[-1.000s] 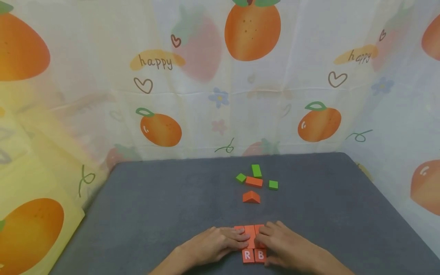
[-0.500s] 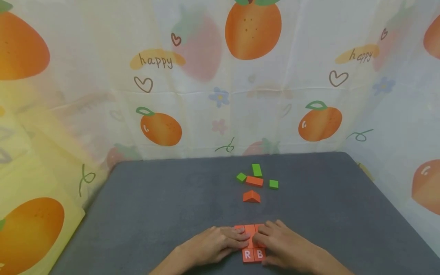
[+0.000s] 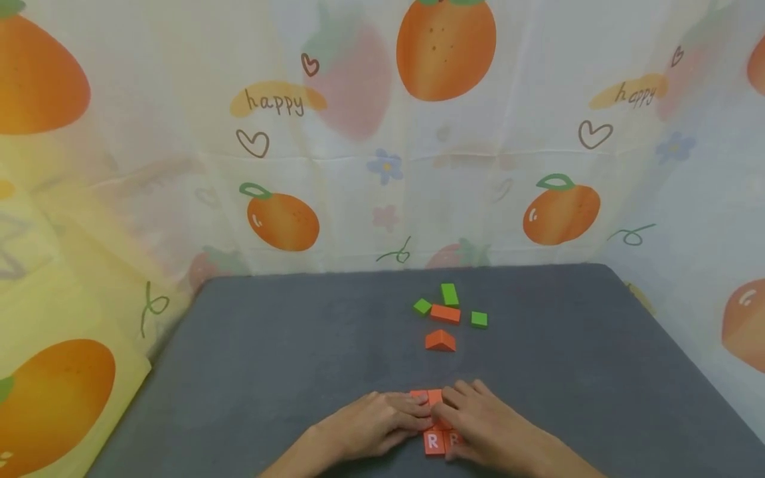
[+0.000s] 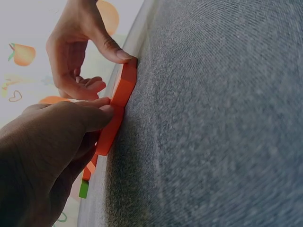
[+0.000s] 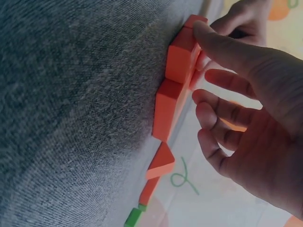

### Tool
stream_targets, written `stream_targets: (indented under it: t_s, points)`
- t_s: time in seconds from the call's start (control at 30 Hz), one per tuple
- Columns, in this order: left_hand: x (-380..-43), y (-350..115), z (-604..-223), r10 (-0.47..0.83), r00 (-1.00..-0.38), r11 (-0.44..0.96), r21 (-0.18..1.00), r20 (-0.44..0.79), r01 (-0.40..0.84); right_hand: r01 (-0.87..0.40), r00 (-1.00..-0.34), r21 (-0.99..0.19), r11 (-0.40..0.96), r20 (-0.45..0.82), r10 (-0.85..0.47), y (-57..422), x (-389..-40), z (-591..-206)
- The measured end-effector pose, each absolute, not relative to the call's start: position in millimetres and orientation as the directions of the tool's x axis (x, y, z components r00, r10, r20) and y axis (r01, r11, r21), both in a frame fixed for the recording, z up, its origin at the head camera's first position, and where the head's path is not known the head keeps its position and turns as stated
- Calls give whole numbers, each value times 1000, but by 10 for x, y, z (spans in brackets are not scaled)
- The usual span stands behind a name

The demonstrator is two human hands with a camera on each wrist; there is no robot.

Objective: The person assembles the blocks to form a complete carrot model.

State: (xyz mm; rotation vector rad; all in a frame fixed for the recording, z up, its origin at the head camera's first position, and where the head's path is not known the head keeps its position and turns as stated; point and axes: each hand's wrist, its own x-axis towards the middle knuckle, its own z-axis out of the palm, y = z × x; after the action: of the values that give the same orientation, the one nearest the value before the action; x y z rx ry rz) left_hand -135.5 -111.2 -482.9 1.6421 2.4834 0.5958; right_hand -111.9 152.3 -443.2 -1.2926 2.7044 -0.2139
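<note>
Flat orange blocks (image 3: 434, 397) lie side by side near the table's front edge. Against their near side sit an orange block marked R (image 3: 433, 443) and another lettered block (image 3: 452, 438), partly covered by my right thumb. My left hand (image 3: 372, 425) rests its fingers on the left part of the group; in the left wrist view its fingertips touch an orange block (image 4: 111, 130). My right hand (image 3: 491, 421) leans over the right side. Its thumb presses an edge of the group in the right wrist view, while the other fingers curve loosely beside the orange blocks (image 5: 168, 109).
Farther back lie an orange triangular block (image 3: 440, 341), an orange rectangular block (image 3: 445, 314), a green rectangular block (image 3: 449, 294) and two green small blocks, one left (image 3: 422, 306) and one right (image 3: 479, 319). A fruit-print curtain (image 3: 346, 199) hangs behind the grey table (image 3: 269, 345).
My right hand has shifted slightly left over the group and now covers the right-hand blocks more, including part of the lettered block beside R. My left hand stays in place on the blocks.
</note>
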Motion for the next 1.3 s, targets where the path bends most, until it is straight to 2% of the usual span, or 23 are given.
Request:
stream_targets:
  t_s: [0.2, 0.57, 0.87, 1.03, 1.17, 1.3]
  points:
    - [-1327, -1092, -4824, 890, -429, 345, 389, 154, 854, -776, -619, -142, 614, -7, -785, 1531, -1125, -4448]
    - [-1320, -1049, -4817, 880, -445, 368, 351, 169, 861, -788, -609, -113, 605, 5, -793, 1608, -1131, -4428]
    - [-1302, -1056, -4819, 876, -458, 380, 363, 154, 851, -787, -607, -136, 602, -2, -795, 1621, -1143, -4428]
    - [-1321, -1065, -4803, 887, -439, 367, 361, 143, 858, -777, -601, -208, 594, -35, -798, 1662, -1211, -4381]
    - [-1332, -1077, -4782, 896, -426, 358, 362, 128, 861, -733, -631, -277, 621, -62, -773, 1686, -1368, -4260]
    - [-1340, -1086, -4773, 901, -417, 351, 358, 123, 865, -694, -681, -281, 662, -39, -731, 1714, -1628, -4126]
